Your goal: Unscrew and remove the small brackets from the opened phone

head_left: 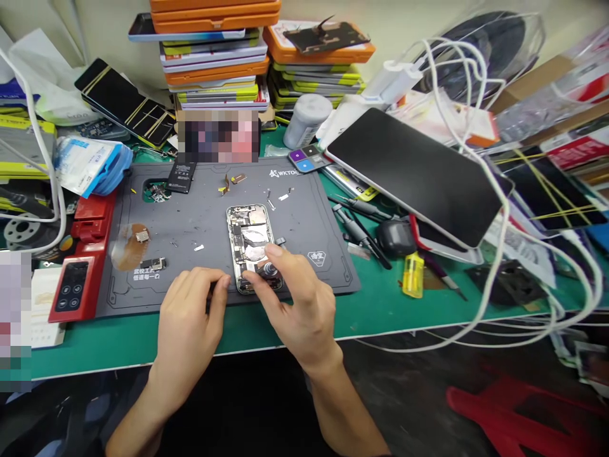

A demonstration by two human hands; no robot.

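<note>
An opened phone body [248, 235] lies on the grey repair mat [190, 209], its inner parts and metal plates showing. My right hand [302, 304] is over its lower end, thumb and index finger around what looks like a small screwdriver [269, 270], seen from its round cap. My left hand [193, 311] rests at the mat's front edge, just left of the phone. Its fingers are curled and the thumb closes towards the index finger; whatever may be between them is hidden. Small metal pieces [271, 200] and flex cables [226, 185] lie beyond the phone.
A black battery [182, 176] lies at the mat's back edge. Left of the mat is a red device with a button panel [72, 285]. Several screwdrivers [356, 225], a large tablet [413, 171] and white cables [497, 254] crowd the right. Orange boxes [216, 22] are stacked behind.
</note>
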